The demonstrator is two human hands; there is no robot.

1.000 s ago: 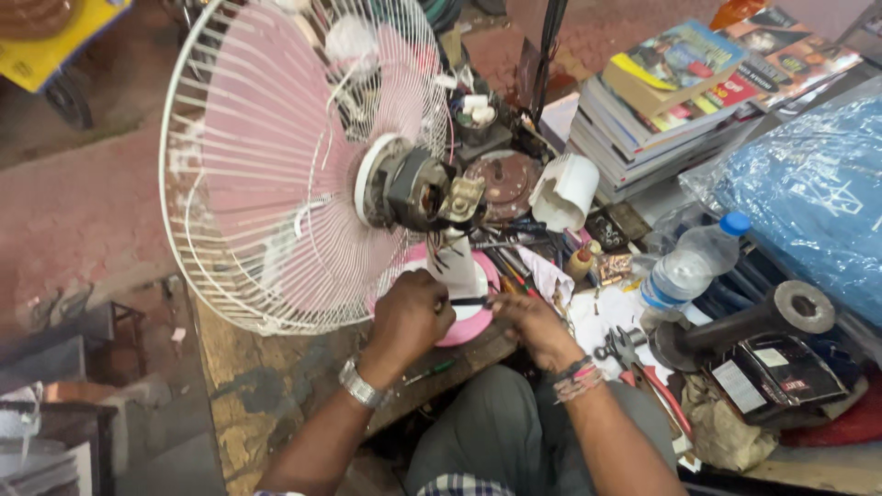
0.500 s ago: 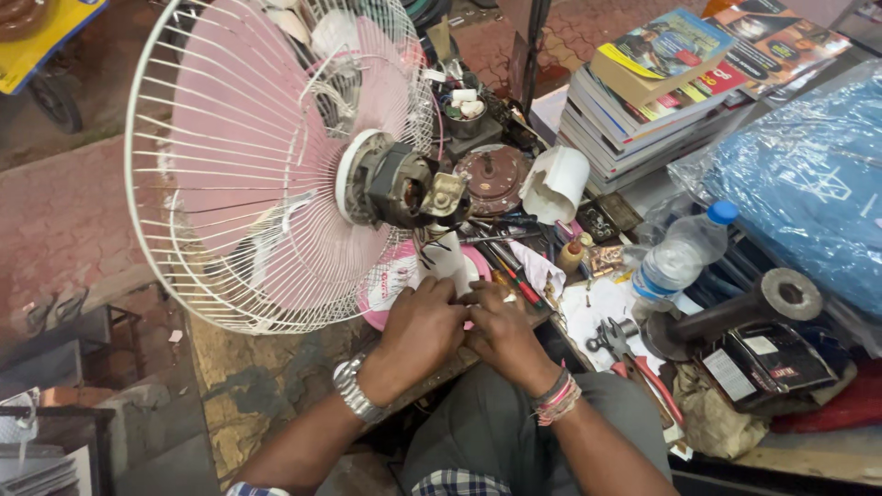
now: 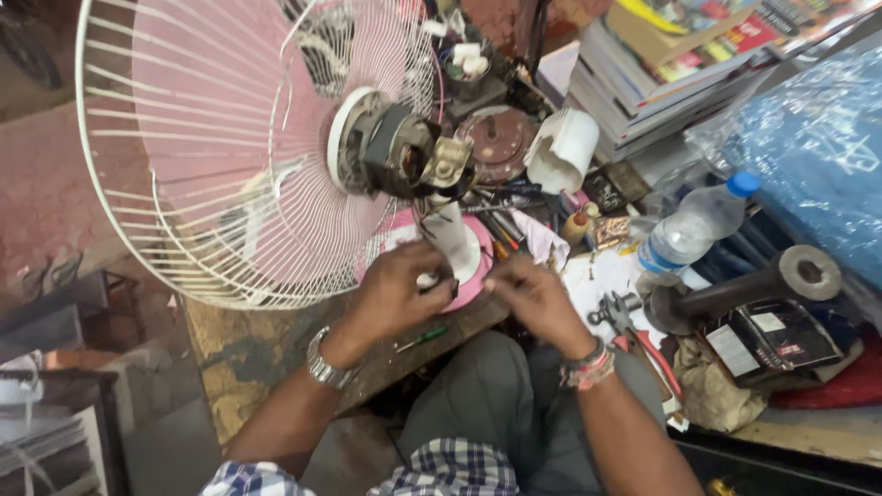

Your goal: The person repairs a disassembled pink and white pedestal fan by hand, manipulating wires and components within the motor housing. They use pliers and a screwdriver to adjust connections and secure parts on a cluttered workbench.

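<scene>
A table fan lies tilted on the bench, with a white wire guard (image 3: pixel 184 184) over pink blades. Its bare motor (image 3: pixel 395 152) sits on a white stem (image 3: pixel 450 230) that rises from a round pink base (image 3: pixel 478 262). My left hand (image 3: pixel 395 294), with a metal watch on its wrist, is closed around the foot of the stem on the base. Close to the right, my right hand (image 3: pixel 537 298), with bracelets on its wrist, has its fingertips pinched at the rim of the base. Anything small between those fingers is hidden. A green screwdriver (image 3: pixel 423 338) lies just under my left hand.
A water bottle (image 3: pixel 694 230), pliers (image 3: pixel 614 312), a black metal pipe (image 3: pixel 753 289) and small tools crowd the bench on the right. A white plastic cover (image 3: pixel 562 147), a stack of books (image 3: pixel 661 83) and a blue plastic sheet (image 3: pixel 808 156) lie behind. The wooden bench edge (image 3: pixel 248 349) is at the left.
My hands came together at the fan's base, then eased slightly apart. The left one now grips the foot of the stem. The view has moved closer to the fan.
</scene>
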